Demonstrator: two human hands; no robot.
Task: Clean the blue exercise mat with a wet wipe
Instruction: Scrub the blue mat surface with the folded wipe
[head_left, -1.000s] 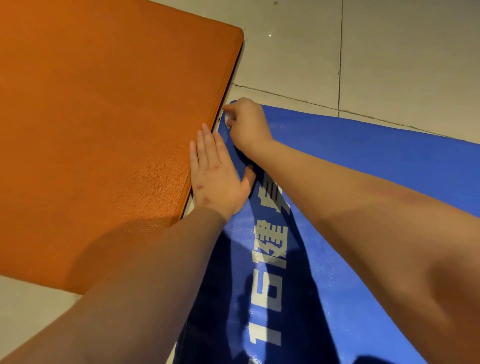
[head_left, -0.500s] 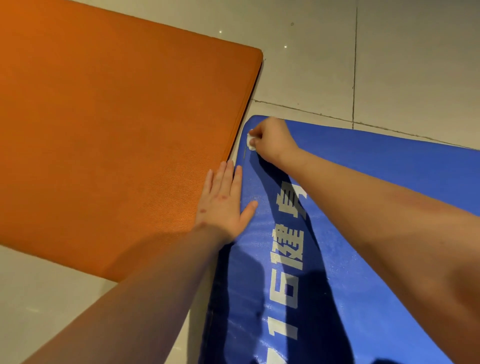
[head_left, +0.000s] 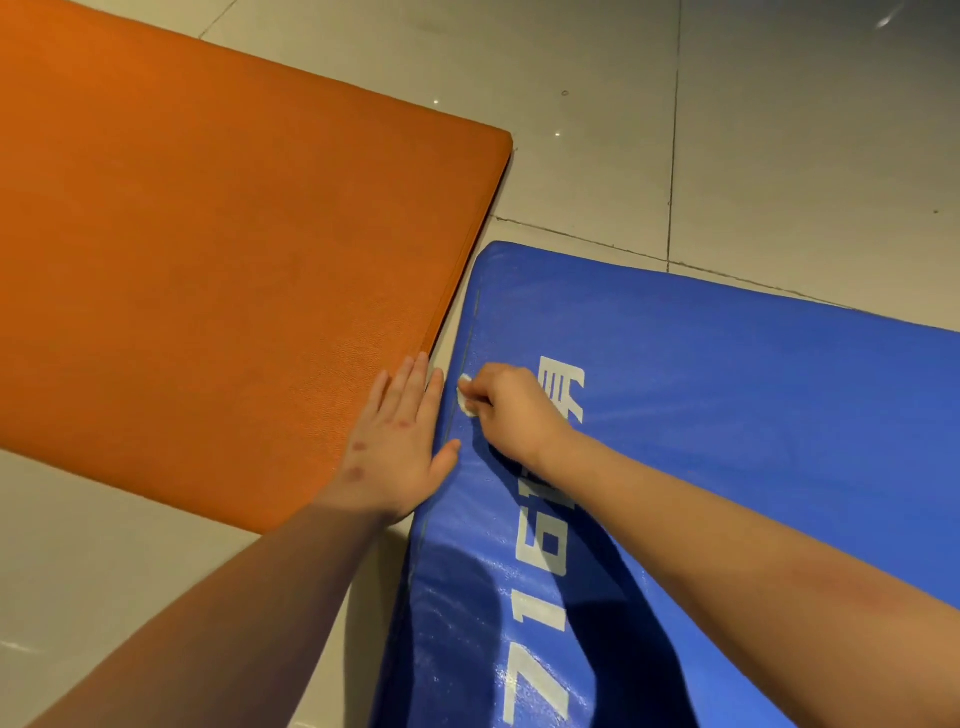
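The blue exercise mat (head_left: 727, 415) with white printed characters lies on the floor at the right. My right hand (head_left: 511, 410) grips a small crumpled white wet wipe (head_left: 466, 396) and presses it on the mat near its left seam, well below the far corner. My left hand (head_left: 397, 441) lies flat with straight fingers across the gap, its palm on the orange mat's edge and its thumb touching the blue mat's left edge. Most of the wipe is hidden under my fingers.
A large orange mat (head_left: 208, 260) lies at the left, its right edge close to the blue mat. Grey floor tiles (head_left: 779, 130) stretch beyond both mats and show at the lower left.
My right hand has drawn the wipe down the mat's left edge from the far corner toward me, level with my left fingertips. My left hand stays flat in place. The camera has shifted.
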